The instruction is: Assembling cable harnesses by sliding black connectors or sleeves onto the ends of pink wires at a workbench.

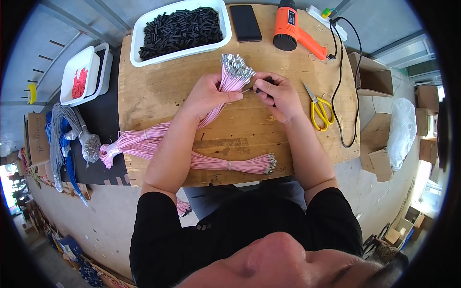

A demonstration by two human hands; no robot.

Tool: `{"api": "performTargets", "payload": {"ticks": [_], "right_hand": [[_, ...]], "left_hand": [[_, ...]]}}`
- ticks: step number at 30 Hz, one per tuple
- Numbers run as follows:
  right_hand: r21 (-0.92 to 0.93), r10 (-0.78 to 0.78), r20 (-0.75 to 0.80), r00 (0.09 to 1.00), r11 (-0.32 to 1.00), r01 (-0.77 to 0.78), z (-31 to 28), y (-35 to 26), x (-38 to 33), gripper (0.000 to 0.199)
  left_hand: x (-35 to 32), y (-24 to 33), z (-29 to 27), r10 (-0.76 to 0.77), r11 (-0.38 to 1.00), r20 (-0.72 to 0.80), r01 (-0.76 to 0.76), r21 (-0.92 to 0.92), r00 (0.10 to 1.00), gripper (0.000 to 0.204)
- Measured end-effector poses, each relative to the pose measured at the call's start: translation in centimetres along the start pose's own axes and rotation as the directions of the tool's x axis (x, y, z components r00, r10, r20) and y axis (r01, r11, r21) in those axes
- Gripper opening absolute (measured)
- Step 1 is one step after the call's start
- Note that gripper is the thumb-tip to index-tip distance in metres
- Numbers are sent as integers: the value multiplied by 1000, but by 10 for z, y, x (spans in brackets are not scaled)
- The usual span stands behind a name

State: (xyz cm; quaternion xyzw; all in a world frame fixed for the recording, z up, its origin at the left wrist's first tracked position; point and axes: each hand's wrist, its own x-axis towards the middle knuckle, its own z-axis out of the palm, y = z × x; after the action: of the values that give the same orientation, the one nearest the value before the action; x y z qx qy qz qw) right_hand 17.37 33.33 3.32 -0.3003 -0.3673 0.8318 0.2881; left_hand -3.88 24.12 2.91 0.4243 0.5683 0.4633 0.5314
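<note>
My left hand is wrapped round a bundle of pink wires near its end, where many silver metal terminals fan out. Just right of those terminals, my right hand is closed, with small black sleeves between thumb and fingers. A single wire seems to run between the two hands, its end hidden by the right fingers. A second bundle of pink wires, tied and tipped with metal terminals, lies along the table's near edge. Both bundles lead toward a bound pink bunch at the left.
At the back stand a white tub of black sleeves, a black phone and an orange heat gun. Yellow-handled scissors and a black cord lie on the right. Grey and blue wire bundles hang at the left.
</note>
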Motion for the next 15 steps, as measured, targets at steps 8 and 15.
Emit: {"api": "performTargets", "payload": {"ticks": [8,15], "right_hand": [[-144,-19,-3,1000,989,19,4,10,0,12],[-289,-127,-13,992,950,118,13,14,-2,10]], "left_hand": [[1,-1,2,-34,994,9,34,-106,999,26],[0,1,1,-51,999,78,51,-1,996,28]]}}
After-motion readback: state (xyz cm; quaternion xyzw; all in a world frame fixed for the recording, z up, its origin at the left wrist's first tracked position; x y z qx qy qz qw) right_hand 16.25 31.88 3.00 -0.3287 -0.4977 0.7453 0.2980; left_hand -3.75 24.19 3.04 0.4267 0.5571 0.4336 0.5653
